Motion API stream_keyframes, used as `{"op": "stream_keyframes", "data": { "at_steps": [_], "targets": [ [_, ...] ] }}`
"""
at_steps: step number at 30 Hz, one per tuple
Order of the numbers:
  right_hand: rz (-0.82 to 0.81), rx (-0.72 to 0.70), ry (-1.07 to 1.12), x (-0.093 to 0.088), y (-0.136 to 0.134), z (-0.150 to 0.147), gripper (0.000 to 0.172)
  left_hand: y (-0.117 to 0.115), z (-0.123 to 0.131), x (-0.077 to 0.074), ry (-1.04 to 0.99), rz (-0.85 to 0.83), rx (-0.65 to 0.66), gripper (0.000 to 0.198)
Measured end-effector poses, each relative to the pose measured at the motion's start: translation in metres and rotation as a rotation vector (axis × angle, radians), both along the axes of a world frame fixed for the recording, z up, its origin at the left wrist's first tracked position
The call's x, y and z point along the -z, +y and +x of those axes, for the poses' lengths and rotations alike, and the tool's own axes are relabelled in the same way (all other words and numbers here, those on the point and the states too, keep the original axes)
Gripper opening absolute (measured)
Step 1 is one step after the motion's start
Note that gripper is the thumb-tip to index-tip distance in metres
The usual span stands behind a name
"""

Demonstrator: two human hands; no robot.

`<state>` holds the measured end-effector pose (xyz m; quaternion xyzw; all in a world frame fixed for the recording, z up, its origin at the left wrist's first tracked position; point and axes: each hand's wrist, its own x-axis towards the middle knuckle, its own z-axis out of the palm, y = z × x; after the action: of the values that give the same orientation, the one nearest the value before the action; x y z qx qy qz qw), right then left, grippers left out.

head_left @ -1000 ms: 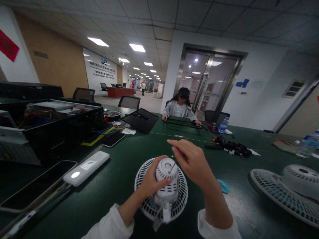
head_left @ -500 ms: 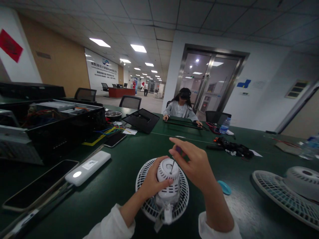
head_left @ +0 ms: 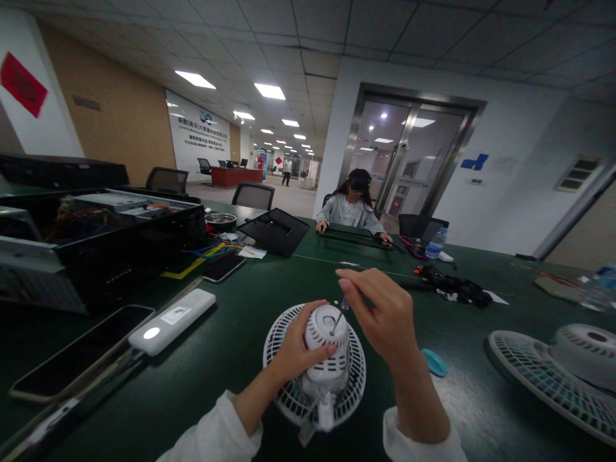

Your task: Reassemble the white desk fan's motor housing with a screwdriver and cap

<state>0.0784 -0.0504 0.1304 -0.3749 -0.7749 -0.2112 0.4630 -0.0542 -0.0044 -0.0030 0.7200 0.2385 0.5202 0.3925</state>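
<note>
Fan housing (head_left: pixel 332 369): on the counter (head_left: pixel 226 385), atop its grille (head_left: pixel 358 378)
Left hand (head_left: pixel 299 343): I have its fingers clamped round the housing
Screwdriver (head_left: pixel 345 304): leaning further right now, tip still at the housing; I judge contact kept
Right hand (head_left: pixel 385 314): fingers curled by the handle, grip I can't tell

Head camera: worn on the person's head, facing forward and down
Counter (head_left: pixel 231 350): seen from its near side, spread across the lower half
Left hand (head_left: pixel 294 351), right hand (head_left: pixel 382 311): close below the lens, around the lower middle
Glass doors (head_left: pixel 418 151): well beyond the counter, right of centre
Ceiling (head_left: pixel 375 32): across the top
</note>
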Motion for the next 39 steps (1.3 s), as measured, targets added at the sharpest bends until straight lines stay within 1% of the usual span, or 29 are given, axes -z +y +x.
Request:
{"op": "stream_keyframes", "data": {
  "at_steps": [3,5,7,9,11,13,16,18,20,23,26,29,31,33,35,37,39],
  "targets": [
    [-0.087,-0.089,0.029,-0.0011,-0.0027,0.0002,0.028,0.0001,0.0001,0.0002,0.003,-0.002,-0.005,0.063],
    [-0.125,-0.113,0.023,-0.0006,-0.0025,0.0000,0.032,0.0003,0.0003,0.0008,-0.001,0.000,-0.001,0.063],
    [-0.124,-0.080,0.007,0.0010,-0.0008,-0.0005,0.029,0.0005,0.0006,0.0013,-0.006,0.005,0.006,0.063],
    [-0.095,-0.015,-0.001,0.0027,0.0014,-0.0009,0.022,0.0003,0.0007,0.0012,-0.010,0.006,0.007,0.063],
    [-0.078,0.031,0.005,0.0034,0.0025,-0.0010,0.020,-0.0002,0.0007,0.0003,-0.013,0.000,0.008,0.063],
    [-0.100,0.015,0.015,0.0025,0.0020,-0.0007,0.021,-0.0008,0.0005,-0.0010,-0.017,-0.005,0.010,0.063],
    [-0.134,-0.079,0.033,-0.0007,-0.0007,-0.0001,0.026,-0.0013,0.0005,-0.0020,-0.017,-0.007,0.010,0.063],
    [-0.120,-0.104,0.043,-0.0021,-0.0019,-0.0003,0.024,-0.0010,0.0006,-0.0015,-0.015,-0.011,0.009,0.063],
    [-0.087,-0.081,0.041,-0.0022,-0.0020,-0.0007,0.018,-0.0004,0.0008,-0.0003,-0.011,-0.013,0.007,0.064],
    [-0.055,-0.006,0.033,-0.0015,-0.0007,-0.0007,0.011,0.0005,0.0008,0.0016,-0.004,-0.011,0.009,0.064],
    [-0.087,0.015,0.051,-0.0022,-0.0005,0.0013,0.016,0.0006,0.0005,0.0016,0.001,-0.011,0.016,0.063],
    [-0.123,-0.061,0.069,-0.0036,-0.0018,0.0034,0.026,-0.0004,0.0004,-0.0002,-0.001,-0.024,0.018,0.063],
    [-0.124,-0.081,0.068,-0.0037,-0.0025,0.0036,0.025,-0.0013,0.0007,-0.0015,-0.009,-0.033,0.016,0.063],
    [-0.107,-0.045,0.058,-0.0032,-0.0023,0.0031,0.018,-0.0021,0.0011,-0.0024,-0.017,-0.038,0.010,0.063],
    [-0.093,0.007,0.048,-0.0027,-0.0016,0.0027,0.016,-0.0027,0.0015,-0.0028,-0.025,-0.041,0.006,0.062],
    [-0.102,0.011,0.047,-0.0027,-0.0014,0.0030,0.019,-0.0030,0.0016,-0.0028,-0.034,-0.046,0.007,0.063],
    [-0.126,-0.040,0.044,-0.0031,-0.0019,0.0041,0.024,-0.0031,0.0015,-0.0026,-0.032,-0.048,0.005,0.063]
  ]
}}
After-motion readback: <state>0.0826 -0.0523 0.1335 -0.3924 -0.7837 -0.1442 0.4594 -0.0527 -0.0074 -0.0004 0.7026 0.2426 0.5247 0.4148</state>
